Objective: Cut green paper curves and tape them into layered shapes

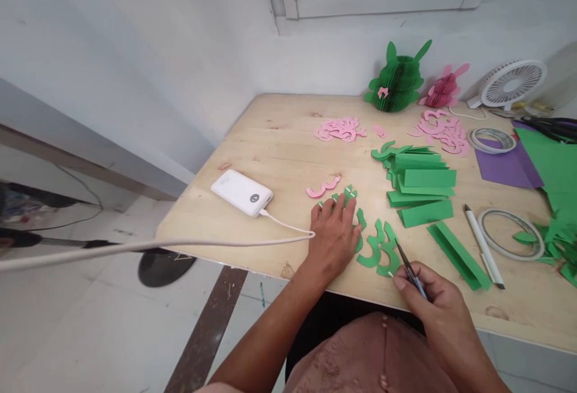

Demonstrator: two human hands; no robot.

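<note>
My left hand (332, 231) lies palm down with its fingers spread, pressing on scalloped green paper cutouts (349, 192) that carry small white strips. Part of those cutouts is hidden beneath it. Pinched in my right hand (428, 294) is a pair of dark, slim tweezers (409, 267), tip pointing up and left. A small white strip (391, 274) shows by the right thumb tip. Between both hands lie more curved green cutouts (370, 252), beside the tweezers' tip. Just beyond my left fingers rests a scalloped pink cutout (323, 186).
Folded green paper strips (428, 179) and pink cutout piles (341, 130) lie farther back. A white power bank (242, 192) with a cable sits left. Tape rolls (511, 234), a pen (484, 246), a fan (514, 83) and green (399, 83) and pink paper figures (444, 88) stand about.
</note>
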